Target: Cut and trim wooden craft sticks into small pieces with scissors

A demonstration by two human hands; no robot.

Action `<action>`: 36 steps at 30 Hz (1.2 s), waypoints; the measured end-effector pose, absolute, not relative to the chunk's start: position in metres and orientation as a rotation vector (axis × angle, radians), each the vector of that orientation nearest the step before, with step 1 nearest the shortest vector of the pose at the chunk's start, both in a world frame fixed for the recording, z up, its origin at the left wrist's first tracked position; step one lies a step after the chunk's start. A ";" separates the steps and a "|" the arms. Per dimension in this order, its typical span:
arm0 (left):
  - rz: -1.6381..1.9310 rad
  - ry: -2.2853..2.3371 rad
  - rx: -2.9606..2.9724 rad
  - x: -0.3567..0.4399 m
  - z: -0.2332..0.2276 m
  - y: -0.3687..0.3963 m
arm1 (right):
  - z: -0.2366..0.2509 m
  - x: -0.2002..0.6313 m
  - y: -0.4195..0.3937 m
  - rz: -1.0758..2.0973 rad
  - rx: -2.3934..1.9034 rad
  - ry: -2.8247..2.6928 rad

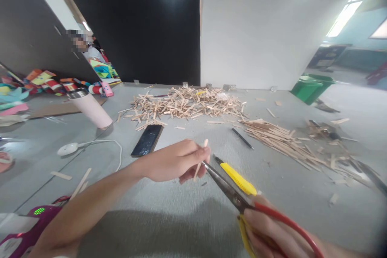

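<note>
L hand (178, 164), mid-frame, pinches a thin wooden stick (201, 159) betw. thumb & fingertips, fingers curled tight. Stick's long axis runs near upright, tip tilted toward upper right, lower end below the fingers. R hand (272, 234), lower right, wraps the red/yellow handles of scissors (225, 187); blades nearly closed, tips at the stick. For a clean cut I'd keep the stick square to the blades, fingertips clear. Yellow utility knife (237, 177) lies just beside on the grey table (181, 217).

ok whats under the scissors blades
A yellow utility knife lies on the grey table just beyond the scissors. The blades hide a little table beneath them; the right hand covers the handles' underside.
</note>
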State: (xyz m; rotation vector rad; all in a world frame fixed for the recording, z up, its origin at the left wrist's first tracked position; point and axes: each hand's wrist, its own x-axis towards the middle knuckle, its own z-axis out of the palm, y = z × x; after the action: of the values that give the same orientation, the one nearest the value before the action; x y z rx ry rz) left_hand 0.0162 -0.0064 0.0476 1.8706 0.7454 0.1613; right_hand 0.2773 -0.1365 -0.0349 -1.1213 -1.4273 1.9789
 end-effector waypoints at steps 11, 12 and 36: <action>0.255 0.760 2.003 0.010 0.054 0.000 | -0.059 0.274 -0.128 2.170 -1.005 -0.848; 0.306 0.784 2.015 0.010 0.055 -0.002 | -0.062 0.274 -0.127 2.127 -0.987 -0.843; 0.464 0.804 1.662 0.014 0.059 -0.051 | -0.040 0.308 -0.146 1.852 -0.790 -1.506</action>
State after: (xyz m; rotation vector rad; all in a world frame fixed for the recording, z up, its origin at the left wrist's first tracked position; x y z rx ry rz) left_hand 0.0143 -0.0508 0.0590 1.6622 0.8041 0.4641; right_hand 0.3083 -0.1457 -0.0398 -0.7898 -1.5059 1.8519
